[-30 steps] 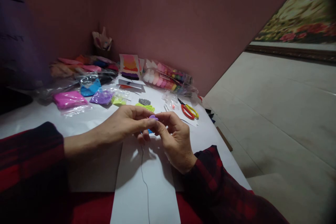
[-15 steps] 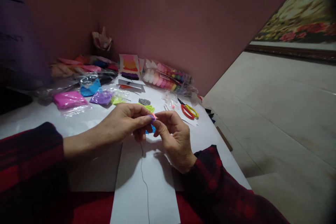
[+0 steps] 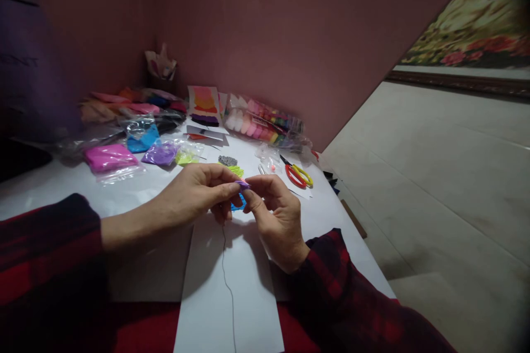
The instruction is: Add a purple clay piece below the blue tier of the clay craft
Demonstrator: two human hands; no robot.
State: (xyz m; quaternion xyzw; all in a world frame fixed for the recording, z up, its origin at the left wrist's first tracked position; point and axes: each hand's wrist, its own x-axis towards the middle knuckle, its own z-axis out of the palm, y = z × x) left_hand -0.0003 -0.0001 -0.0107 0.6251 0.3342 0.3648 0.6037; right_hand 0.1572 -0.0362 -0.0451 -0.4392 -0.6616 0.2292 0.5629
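Note:
Between my fingertips is a small purple piece of modelling clay [image 3: 242, 184], with a bit of pink showing at its upper edge. My left hand [image 3: 202, 190] pinches it from the left. From the right, thumb and forefinger of my right hand [image 3: 275, 209] close on the same piece. Below lies a white sheet of paper [image 3: 229, 287] with a thin dark line running down it. Blue clay [image 3: 238, 203], yellow-green clay [image 3: 235, 171] and a grey textured patch [image 3: 227, 160] show on the sheet behind my fingers, partly hidden by them.
Scissors [image 3: 296, 175] with red and yellow handles lie at the right. Bags of pink clay [image 3: 111, 158], purple clay [image 3: 159, 153] and blue clay [image 3: 143, 139] sit at the left. A pack of many-coloured clay [image 3: 265, 121] and a colour-layered card [image 3: 204, 105] are near the wall.
The purple clay has turned slightly between my fingertips; more purple and less pink shows now. Both hands stay in nearly the same place.

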